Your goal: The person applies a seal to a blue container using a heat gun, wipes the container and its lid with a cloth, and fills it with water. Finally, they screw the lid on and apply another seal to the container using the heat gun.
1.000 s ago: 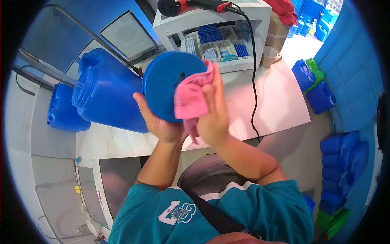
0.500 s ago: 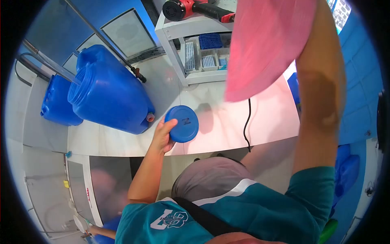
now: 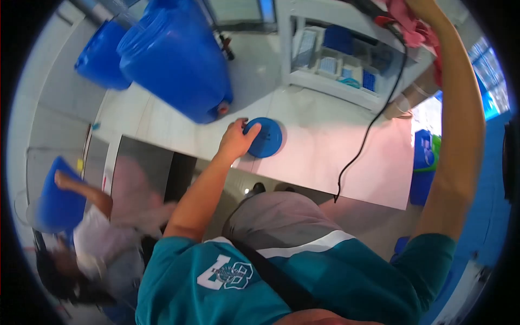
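My left hand (image 3: 237,142) grips the edge of a round blue lid (image 3: 269,138), its thumb over the top face, low over the white counter (image 3: 319,135). At the upper right, my right arm stretches out to the shelf top. There my right hand (image 3: 425,10), partly cut off by the frame edge, is closed on a bunched pink cloth (image 3: 407,24). Beside the cloth lies a dark tool with red parts (image 3: 374,11), its black cord (image 3: 374,124) hanging across the counter. A large blue jerrycan (image 3: 179,65) stands tilted in view behind the lid, its mouth uncapped.
A second blue container (image 3: 103,59) is at the far left. The white shelf unit (image 3: 330,92) holds small baskets with blue and white items. Another person (image 3: 103,238) at lower left handles a blue container (image 3: 59,195). Green and blue things (image 3: 425,151) sit beyond the counter's right end.
My right hand has carried the pink cloth from hanging spread out to bunched at the shelf top. My left hand brought the lid lower to the counter. The other person has come further into view.
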Tool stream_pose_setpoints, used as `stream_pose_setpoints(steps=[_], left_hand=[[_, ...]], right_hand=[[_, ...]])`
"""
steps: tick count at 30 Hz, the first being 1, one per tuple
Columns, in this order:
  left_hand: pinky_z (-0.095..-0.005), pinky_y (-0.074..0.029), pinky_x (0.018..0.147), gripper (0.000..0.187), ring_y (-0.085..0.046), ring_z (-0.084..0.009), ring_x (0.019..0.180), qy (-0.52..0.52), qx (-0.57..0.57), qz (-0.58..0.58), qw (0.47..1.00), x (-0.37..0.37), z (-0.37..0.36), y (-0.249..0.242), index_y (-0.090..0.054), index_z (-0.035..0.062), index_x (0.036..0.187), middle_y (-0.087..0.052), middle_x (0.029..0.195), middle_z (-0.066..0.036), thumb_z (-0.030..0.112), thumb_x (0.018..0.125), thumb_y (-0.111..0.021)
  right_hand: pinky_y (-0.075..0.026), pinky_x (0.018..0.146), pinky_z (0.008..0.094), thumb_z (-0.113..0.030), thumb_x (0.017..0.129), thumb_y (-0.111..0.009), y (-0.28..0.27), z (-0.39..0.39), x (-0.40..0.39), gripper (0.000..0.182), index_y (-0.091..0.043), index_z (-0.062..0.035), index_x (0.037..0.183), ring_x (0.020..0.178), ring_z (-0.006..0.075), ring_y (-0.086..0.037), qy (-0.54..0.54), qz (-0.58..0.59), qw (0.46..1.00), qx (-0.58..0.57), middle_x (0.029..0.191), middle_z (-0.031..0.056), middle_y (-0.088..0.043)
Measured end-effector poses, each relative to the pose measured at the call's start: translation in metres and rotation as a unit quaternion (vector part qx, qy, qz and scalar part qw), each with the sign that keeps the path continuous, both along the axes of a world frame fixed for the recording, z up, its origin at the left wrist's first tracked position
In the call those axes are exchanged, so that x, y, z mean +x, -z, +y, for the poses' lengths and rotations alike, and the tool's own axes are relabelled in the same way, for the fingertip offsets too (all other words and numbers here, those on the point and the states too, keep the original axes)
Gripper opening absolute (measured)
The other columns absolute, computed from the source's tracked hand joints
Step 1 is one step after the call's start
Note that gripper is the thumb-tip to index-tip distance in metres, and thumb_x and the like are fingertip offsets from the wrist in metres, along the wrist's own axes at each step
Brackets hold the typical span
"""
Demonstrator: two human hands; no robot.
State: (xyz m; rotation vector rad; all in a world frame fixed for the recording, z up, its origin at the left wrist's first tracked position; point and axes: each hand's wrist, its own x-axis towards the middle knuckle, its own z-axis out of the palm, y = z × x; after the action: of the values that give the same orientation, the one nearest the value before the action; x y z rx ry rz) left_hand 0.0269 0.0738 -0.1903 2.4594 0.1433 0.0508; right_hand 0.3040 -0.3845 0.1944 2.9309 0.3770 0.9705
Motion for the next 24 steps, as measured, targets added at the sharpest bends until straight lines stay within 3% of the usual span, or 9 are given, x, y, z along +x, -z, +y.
stream_pose_setpoints(steps=[5, 6, 7, 9, 11, 13, 14, 21, 24], left_hand=[[-0.0350, -0.052, 0.087, 0.071, -0.065, -0.0231, 0.095, -0.195, -0.304, 0.122, 0.925, 0.007, 0.024, -0.007, -0.062, 0.0022, 0.127, -0.068, 0.107, -0.009, 0.065, 0.093, -0.060], [-0.0330, -0.052, 0.081, 0.068, -0.065, -0.0203, 0.090, -0.246, -0.435, 0.146, 0.854, 0.014, 0.027, -0.010, -0.063, 0.0054, 0.123, -0.068, 0.100, -0.007, 0.065, 0.092, -0.060], [-0.0257, -0.047, 0.066, 0.055, -0.058, -0.0122, 0.074, -0.295, -0.494, 0.173, 0.799, 0.023, 0.027, -0.021, -0.062, 0.0088, 0.114, -0.066, 0.087, -0.001, 0.060, 0.093, -0.059], [-0.0247, -0.045, 0.064, 0.049, -0.057, -0.0109, 0.073, -0.274, -0.546, 0.202, 0.766, 0.039, 0.043, -0.018, -0.061, 0.0141, 0.107, -0.067, 0.089, 0.000, 0.060, 0.092, -0.057], [-0.0209, -0.034, 0.050, 0.022, -0.050, -0.0060, 0.062, -0.272, -0.639, 0.287, 0.660, 0.057, 0.045, -0.026, -0.055, 0.0250, 0.092, -0.065, 0.082, 0.006, 0.047, 0.095, -0.052], [-0.0211, -0.033, 0.048, 0.021, -0.048, -0.0061, 0.059, -0.271, -0.665, 0.266, 0.643, 0.062, 0.042, -0.017, -0.053, 0.0253, 0.090, -0.064, 0.078, 0.006, 0.045, 0.097, -0.050], [-0.0214, -0.032, 0.047, 0.020, -0.046, -0.0062, 0.057, -0.275, -0.689, 0.232, 0.629, 0.066, 0.045, -0.014, -0.050, 0.0257, 0.087, -0.064, 0.075, 0.006, 0.042, 0.098, -0.047], [-0.0227, -0.034, 0.047, 0.034, -0.051, -0.0053, 0.060, -0.273, -0.619, 0.213, 0.705, 0.066, 0.061, 0.009, -0.054, 0.0187, 0.090, -0.068, 0.086, 0.004, 0.045, 0.104, -0.039], [-0.0239, -0.045, 0.062, 0.045, -0.059, -0.0106, 0.072, -0.062, -0.448, 0.291, 0.843, 0.031, 0.069, -0.051, -0.062, 0.0113, 0.108, -0.068, 0.090, -0.001, 0.052, 0.104, -0.044]], right_hand=[[-0.051, 0.089, 0.0363, -0.026, 0.096, -0.072, 0.057, -0.005, -0.075, 0.036, -0.068, -0.0065, 0.126, 0.102, 0.0183, -0.065, -0.008, 0.426, 0.838, 0.340, 0.117, 0.0150, -0.071], [-0.049, 0.097, 0.0401, -0.025, 0.099, -0.063, 0.063, 0.016, -0.094, 0.035, -0.065, -0.0039, 0.126, 0.112, 0.0265, -0.062, -0.034, 0.122, 0.968, 0.219, 0.126, 0.0178, -0.066], [-0.047, 0.104, 0.0439, -0.025, 0.102, -0.054, 0.064, 0.040, -0.118, 0.036, -0.063, -0.0014, 0.127, 0.123, 0.0346, -0.059, -0.052, -0.197, 0.977, 0.068, 0.135, 0.0205, -0.060], [-0.047, 0.106, 0.0415, -0.025, 0.100, -0.058, 0.033, 0.104, -0.198, 0.040, -0.061, -0.0001, 0.131, 0.121, 0.0356, -0.061, -0.096, -0.104, 0.942, 0.303, 0.132, 0.0218, -0.062], [-0.051, 0.101, 0.0399, -0.025, 0.099, -0.060, 0.040, 0.114, -0.234, 0.042, -0.060, 0.0026, 0.131, 0.115, 0.0367, -0.065, -0.226, -0.099, 0.942, 0.226, 0.130, 0.0221, -0.064], [-0.050, 0.097, 0.0359, -0.019, 0.091, -0.075, 0.053, 0.123, -0.246, 0.034, -0.069, -0.0047, 0.121, 0.110, 0.0213, -0.065, -0.217, -0.015, 0.963, 0.162, 0.120, 0.0131, -0.071], [-0.049, 0.100, 0.0368, -0.016, 0.088, -0.076, 0.060, 0.137, -0.251, 0.035, -0.070, -0.0049, 0.121, 0.114, 0.0246, -0.065, -0.297, 0.004, 0.945, 0.138, 0.122, 0.0133, -0.070], [-0.049, 0.100, 0.0429, -0.023, 0.091, -0.070, 0.133, 0.233, -0.222, 0.031, -0.068, -0.0052, 0.116, 0.117, 0.0352, -0.061, -0.420, 0.162, 0.877, 0.171, 0.122, 0.0155, -0.067], [-0.050, 0.097, 0.0449, -0.021, 0.095, -0.064, 0.164, 0.275, -0.176, 0.031, -0.065, -0.0049, 0.121, 0.113, 0.0376, -0.062, -0.389, 0.245, 0.862, 0.212, 0.123, 0.0164, -0.064]])
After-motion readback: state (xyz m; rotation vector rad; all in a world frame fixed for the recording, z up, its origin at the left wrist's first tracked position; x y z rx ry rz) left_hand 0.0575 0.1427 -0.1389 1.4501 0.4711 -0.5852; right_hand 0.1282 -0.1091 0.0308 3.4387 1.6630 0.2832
